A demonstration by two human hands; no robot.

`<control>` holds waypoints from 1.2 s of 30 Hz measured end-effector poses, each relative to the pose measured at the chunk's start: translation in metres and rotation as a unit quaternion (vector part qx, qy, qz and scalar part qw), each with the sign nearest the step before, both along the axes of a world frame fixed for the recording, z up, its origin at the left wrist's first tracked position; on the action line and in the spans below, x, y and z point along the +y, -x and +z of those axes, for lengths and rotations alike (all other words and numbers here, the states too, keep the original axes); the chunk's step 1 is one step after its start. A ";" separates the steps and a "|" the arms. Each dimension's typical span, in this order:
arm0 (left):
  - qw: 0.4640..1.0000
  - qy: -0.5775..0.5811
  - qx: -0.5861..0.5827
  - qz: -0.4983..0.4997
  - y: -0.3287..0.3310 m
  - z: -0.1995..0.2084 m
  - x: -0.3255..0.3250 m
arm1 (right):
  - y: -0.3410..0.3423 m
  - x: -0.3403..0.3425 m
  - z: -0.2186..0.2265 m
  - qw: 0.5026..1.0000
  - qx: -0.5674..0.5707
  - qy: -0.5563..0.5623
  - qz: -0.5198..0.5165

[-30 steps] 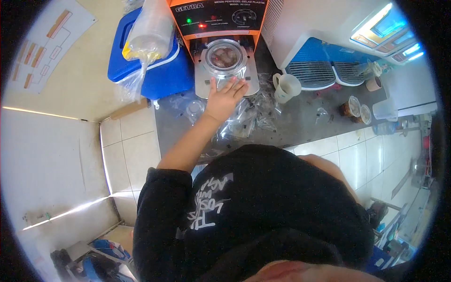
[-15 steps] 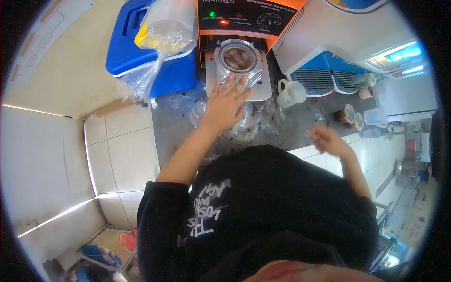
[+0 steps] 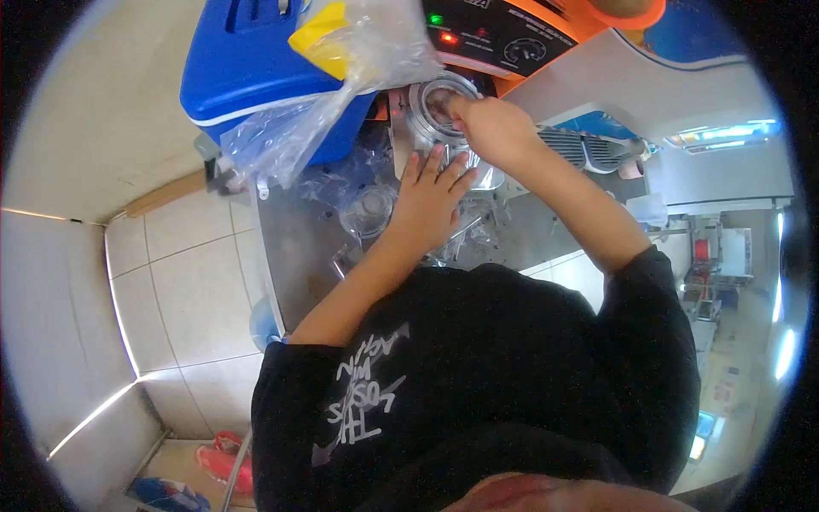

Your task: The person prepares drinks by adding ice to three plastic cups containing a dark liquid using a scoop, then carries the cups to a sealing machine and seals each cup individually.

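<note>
A cup with brown contents (image 3: 438, 102) sits inside the round metal ring (image 3: 415, 116) of a cup sealing machine (image 3: 503, 43) with an orange and black body. My right hand (image 3: 499, 132) reaches over from the right, its fingers curled down at the cup's top; what they pinch, if anything, is hidden. My left hand (image 3: 429, 200) lies with fingers spread on the clear plastic at the near edge of the silver plate (image 3: 490, 179), just below the ring. Left of that hand, a clear round plastic piece (image 3: 368, 211) rests on the dark table among crumpled clear film.
A blue cooler box (image 3: 247, 77) stands at the far left, with a clear and yellow plastic bag (image 3: 375, 51) on it. Beyond my right forearm are dark drip trays (image 3: 604, 150) of a white dispenser. Red footwear (image 3: 226, 465) is on the floor at lower left.
My right hand has moved from the table's right side up and left to the cup in the ring. My left hand stays spread by the plate. The view has shifted.
</note>
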State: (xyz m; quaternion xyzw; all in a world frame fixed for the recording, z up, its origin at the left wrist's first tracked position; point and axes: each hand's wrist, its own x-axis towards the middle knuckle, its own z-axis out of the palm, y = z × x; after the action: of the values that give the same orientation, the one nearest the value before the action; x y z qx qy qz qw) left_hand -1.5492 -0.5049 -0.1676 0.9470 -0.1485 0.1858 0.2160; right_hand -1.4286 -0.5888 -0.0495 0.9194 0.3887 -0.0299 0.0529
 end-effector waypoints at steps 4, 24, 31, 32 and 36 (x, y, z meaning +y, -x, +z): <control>1.000 0.008 0.000 0.008 0.001 -0.004 0.002 | 0.012 0.021 0.006 0.995 -0.024 0.100 0.015; 0.997 0.062 -0.036 0.016 -0.002 -0.008 -0.003 | 0.003 0.019 0.015 0.977 -0.010 0.189 0.100; 0.998 0.052 -0.029 0.025 -0.003 -0.004 -0.003 | -0.008 0.007 -0.004 0.972 -0.009 0.174 0.155; 0.998 0.050 -0.031 0.027 -0.003 -0.004 -0.003 | -0.012 0.003 -0.001 0.979 -0.004 0.126 0.163; 0.998 0.048 -0.013 0.027 0.000 -0.006 -0.004 | -0.008 -0.010 0.009 0.968 -0.029 0.181 0.169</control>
State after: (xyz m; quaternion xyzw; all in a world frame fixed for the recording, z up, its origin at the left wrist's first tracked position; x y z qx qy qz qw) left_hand -1.5493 -0.5093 -0.1739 0.9366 -0.1165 0.2109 0.2543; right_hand -1.4206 -0.5990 -0.0403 0.8162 0.5243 -0.0635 0.2342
